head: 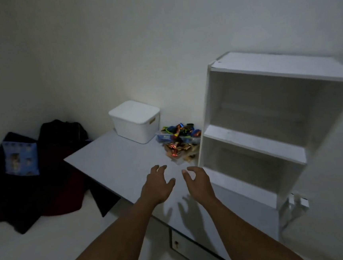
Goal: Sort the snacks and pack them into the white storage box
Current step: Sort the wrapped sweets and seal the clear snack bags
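A white storage box [136, 122] with its lid on stands at the far end of the grey table [115, 161]. To its right lies a heap of small wrapped snacks [180, 141], some in a clear tray, some loose on the table. My left hand [157, 184] and my right hand [198, 180] hover side by side above the table, short of the snacks. Both hold nothing, with fingers spread and loosely bent.
A white open shelf unit [265, 125] stands on the table's right side, close against the snacks. Dark clothes and a blue printed pillow [21, 158] lie on the floor at left. A white plug and cable [297, 203] hang at the right.
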Demonstrator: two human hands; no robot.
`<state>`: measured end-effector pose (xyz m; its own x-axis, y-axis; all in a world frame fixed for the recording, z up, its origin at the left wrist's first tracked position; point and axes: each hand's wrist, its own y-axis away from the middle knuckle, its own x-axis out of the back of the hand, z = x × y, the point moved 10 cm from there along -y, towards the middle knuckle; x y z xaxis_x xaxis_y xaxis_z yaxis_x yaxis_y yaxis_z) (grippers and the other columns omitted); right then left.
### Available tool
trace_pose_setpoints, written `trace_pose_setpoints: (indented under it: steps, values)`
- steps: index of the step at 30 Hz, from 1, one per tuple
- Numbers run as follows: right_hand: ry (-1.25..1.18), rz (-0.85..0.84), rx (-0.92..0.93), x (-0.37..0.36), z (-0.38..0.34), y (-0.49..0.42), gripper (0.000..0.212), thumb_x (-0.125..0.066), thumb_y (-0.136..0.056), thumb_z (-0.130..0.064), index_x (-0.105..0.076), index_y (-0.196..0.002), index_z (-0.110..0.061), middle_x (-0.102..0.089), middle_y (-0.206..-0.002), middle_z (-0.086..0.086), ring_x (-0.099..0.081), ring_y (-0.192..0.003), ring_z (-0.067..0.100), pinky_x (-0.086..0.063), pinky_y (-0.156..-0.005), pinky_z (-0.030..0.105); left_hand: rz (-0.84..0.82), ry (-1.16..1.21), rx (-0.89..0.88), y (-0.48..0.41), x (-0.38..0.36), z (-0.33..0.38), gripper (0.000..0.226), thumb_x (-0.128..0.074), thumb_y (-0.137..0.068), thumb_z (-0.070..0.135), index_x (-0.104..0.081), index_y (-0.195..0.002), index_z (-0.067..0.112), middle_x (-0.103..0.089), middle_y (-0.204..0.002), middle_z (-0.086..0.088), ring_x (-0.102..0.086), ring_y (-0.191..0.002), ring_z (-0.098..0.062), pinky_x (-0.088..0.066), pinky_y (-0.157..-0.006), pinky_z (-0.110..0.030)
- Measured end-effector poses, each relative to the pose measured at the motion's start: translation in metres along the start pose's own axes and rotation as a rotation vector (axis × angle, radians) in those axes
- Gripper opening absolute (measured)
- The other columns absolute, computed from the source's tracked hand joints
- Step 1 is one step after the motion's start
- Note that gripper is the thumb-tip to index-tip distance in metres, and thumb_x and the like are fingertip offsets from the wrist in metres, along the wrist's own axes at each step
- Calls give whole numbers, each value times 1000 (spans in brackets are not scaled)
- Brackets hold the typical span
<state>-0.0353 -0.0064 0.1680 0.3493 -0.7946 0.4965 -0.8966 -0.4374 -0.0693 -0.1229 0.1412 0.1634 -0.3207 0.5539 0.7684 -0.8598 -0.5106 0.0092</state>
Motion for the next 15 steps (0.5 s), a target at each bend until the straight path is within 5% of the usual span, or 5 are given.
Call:
trace_pose_setpoints:
  steps: [8,15]
  values:
    - [-6,-21,70,-78,-44,-63,40,-54,-95,-44,-60,-125,-17,-55,-134,1,-51,-124,16,-41,-101,31,56,-23,15,-53,62,-60,67,-55,-94,46,-30,-151,21,-22,-160,-9,-28,-144,-28,-31,-114,-44]
    - [-3,-29,-23,-137,-18,-132,41,-53,-97,-41,-58,-126,-13,-53,-133,3,-51,-122,16,-35,-92,20,-33,-49,37,-132,51,-117,68,-54,-94,47,-29,-151,21,-21,-160,-9,-28,-144,-28,-30,-115,-43]
